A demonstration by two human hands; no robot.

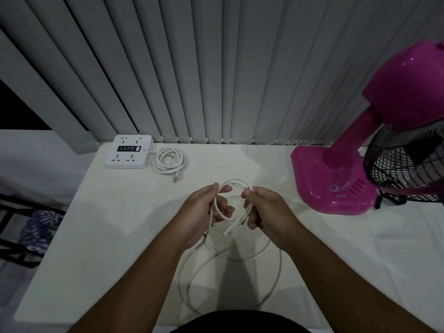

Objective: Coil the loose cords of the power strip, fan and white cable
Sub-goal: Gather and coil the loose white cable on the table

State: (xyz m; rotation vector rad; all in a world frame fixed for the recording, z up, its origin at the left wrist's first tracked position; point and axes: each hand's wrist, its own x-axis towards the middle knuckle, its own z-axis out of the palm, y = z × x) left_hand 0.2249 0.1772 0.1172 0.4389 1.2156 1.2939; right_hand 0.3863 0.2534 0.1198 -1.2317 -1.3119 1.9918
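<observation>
Both forearms reach fwd from bottom of view, converging toward centre. Left hand (204,207) palm turned inward, thumb on top, fingers curled closed round the cable (236,182) loop. Right hand (263,209) opposite, thumb up & pinching same loop, fingers folded under. Hands level w/ each other, near but not touching, raised above the table (120,224).

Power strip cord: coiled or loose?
Coiled. The cord lies in a neat round bundle beside the strip, plug end at the coil's near edge.
</observation>
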